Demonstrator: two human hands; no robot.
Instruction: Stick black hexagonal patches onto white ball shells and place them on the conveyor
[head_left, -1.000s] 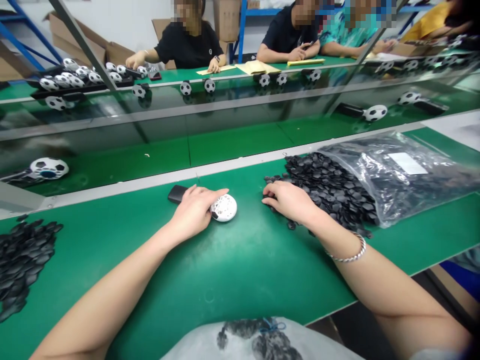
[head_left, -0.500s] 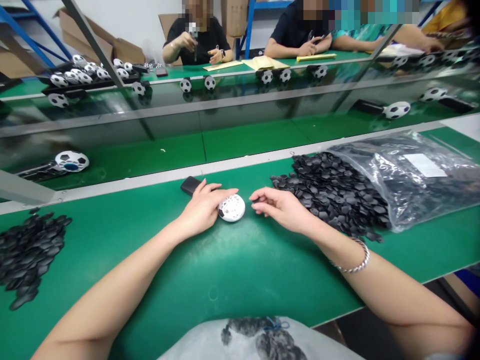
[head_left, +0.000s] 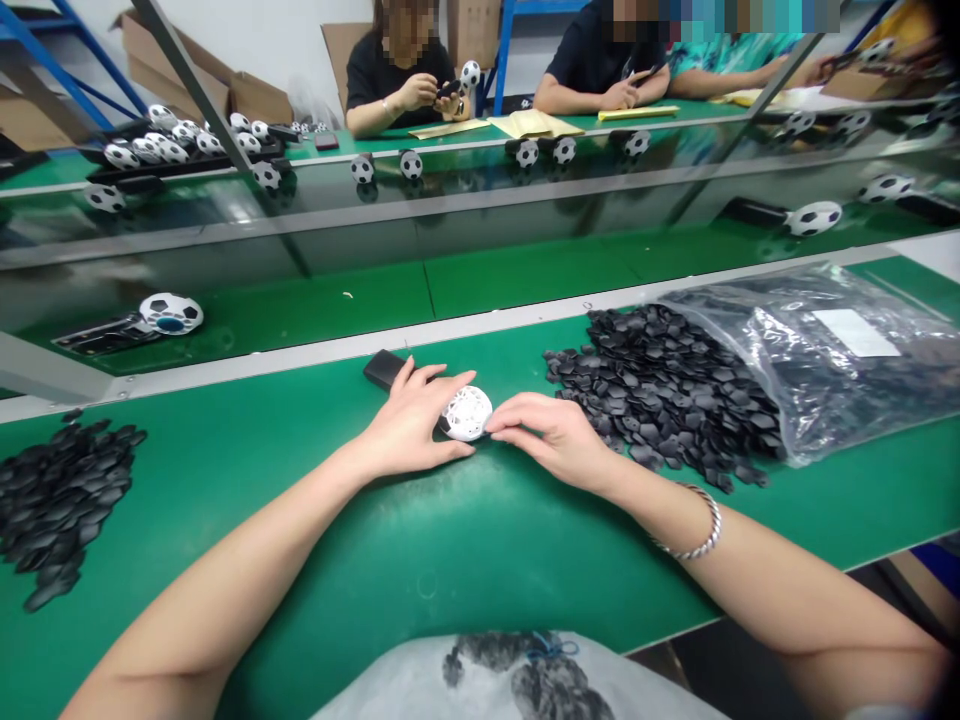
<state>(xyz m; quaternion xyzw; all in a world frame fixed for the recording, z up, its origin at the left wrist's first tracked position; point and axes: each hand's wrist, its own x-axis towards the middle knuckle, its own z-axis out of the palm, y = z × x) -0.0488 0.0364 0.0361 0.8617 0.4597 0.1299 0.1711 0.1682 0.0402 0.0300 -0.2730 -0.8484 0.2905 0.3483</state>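
Note:
On the green bench, my left hand (head_left: 412,420) curls over a device with a white soccer-ball head (head_left: 469,413) and a black handle (head_left: 384,369). The handle's end sticks out behind the fingers. White openwork shows on the head, with a black patch at its left edge. My right hand (head_left: 551,437) is closed in a pinch, its fingertips touching the head's right edge. The small black piece in that pinch is now mostly hidden by the fingers. Beside the right hand spreads a heap of flat black pieces (head_left: 652,380).
A clear plastic bag (head_left: 847,370) of black pieces lies at right; another black pile (head_left: 71,490) is at far left. Beyond the bench's raised edge, a green conveyor (head_left: 495,275) carries soccer-ball devices (head_left: 171,314). Co-workers (head_left: 409,95) sit across, one handling a similar device.
My right hand has moved left, bringing its pinched fingertips to the ball head. My left thumb has come out along the head's near side. Devices on the near conveyor have shifted right.

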